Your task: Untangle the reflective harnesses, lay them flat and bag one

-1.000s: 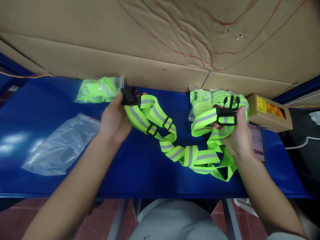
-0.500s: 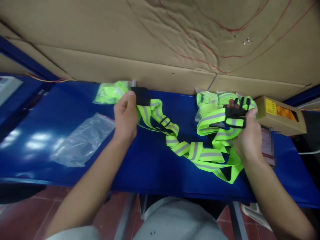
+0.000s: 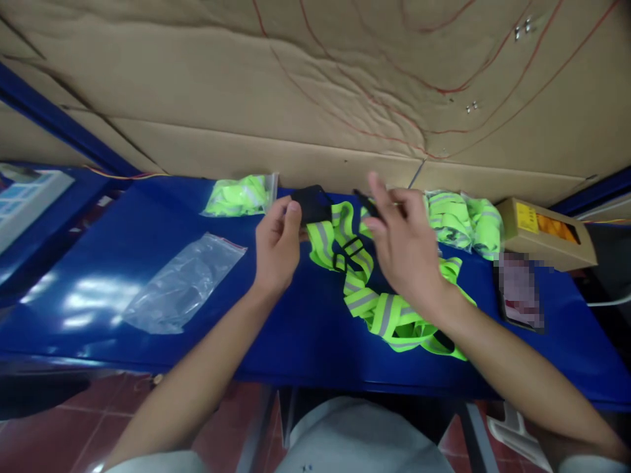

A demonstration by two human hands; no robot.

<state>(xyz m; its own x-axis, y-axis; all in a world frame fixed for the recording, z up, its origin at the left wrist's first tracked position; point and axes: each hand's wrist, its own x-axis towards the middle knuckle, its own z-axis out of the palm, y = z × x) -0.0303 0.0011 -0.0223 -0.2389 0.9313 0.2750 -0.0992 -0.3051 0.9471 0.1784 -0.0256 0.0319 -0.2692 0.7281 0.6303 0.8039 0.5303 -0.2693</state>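
Note:
My left hand [image 3: 277, 246] is closed, thumb on top, round the edge of a black patch [image 3: 311, 205]. The patch joins a neon-yellow reflective strap harness [image 3: 387, 314] with a grey stripe. Its straps and black slider buckles [image 3: 352, 246] trail over the table in loose loops. My right hand [image 3: 407, 240] is raised just right of the patch. A blurred black buckle [image 3: 365, 202] shows at its fingers with a bit of strap beneath, and the index finger points up. The right palm hides part of the strap behind it.
An open clear plastic bag [image 3: 185, 286] lies left on the blue table [image 3: 296, 341]. Bagged yellow strap bundles stand at the back, one on the left [image 3: 239, 196] and others on the right [image 3: 451, 220]. A cardboard box [image 3: 547, 233] and a phone [image 3: 520, 292] are at the right.
My right hand has moved left from the far end of the harness towards my left hand, bringing the buckle along. The straps have bunched closer. The view has shifted a little.

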